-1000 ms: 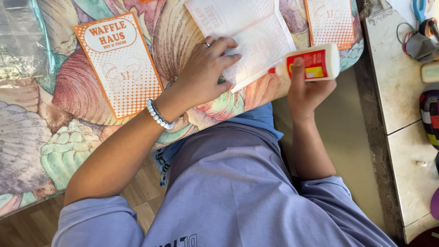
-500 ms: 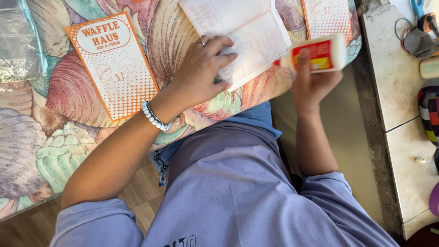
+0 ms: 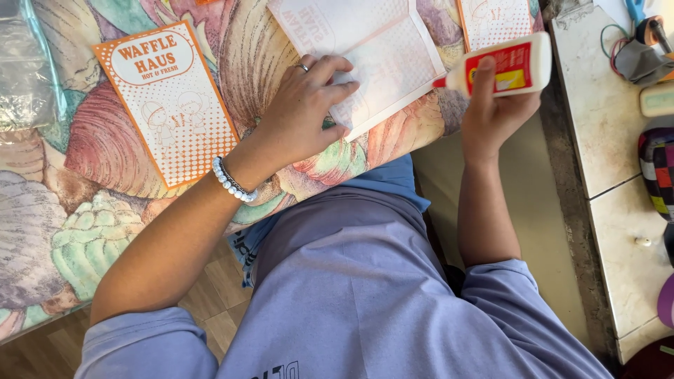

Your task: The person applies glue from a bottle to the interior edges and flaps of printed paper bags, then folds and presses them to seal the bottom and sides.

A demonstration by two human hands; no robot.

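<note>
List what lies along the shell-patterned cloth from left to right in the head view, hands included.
Clear crinkled plastic bag → orange-bordered dotted paper sleeve, printed side up → left hand pressing down a pale unfolded paper sleeve → right hand gripping a white glue bottle with a red label.

Dressed in a loose lavender-blue short-sleeved cotton T-shirt [image 3: 379,295], soft and faintly creased, with a fragment of dark printed lettering low on the chest. Sleeves ending above the elbows, forearms bare below them. Beneath the shirt's hem, a strip of brighter blue fabric garment [image 3: 386,179] over the lap. Around the wrist of the left hand [image 3: 298,116], a beaded bracelet of small pale blue-white round beads [image 3: 232,181], paired with a thin dark band alongside it. On one finger of that same hand, a slim silver-coloured metal ring [image 3: 302,67]. Right hand [image 3: 495,105] and wrist without jewellery. Fingernails short and unpainted.
</note>
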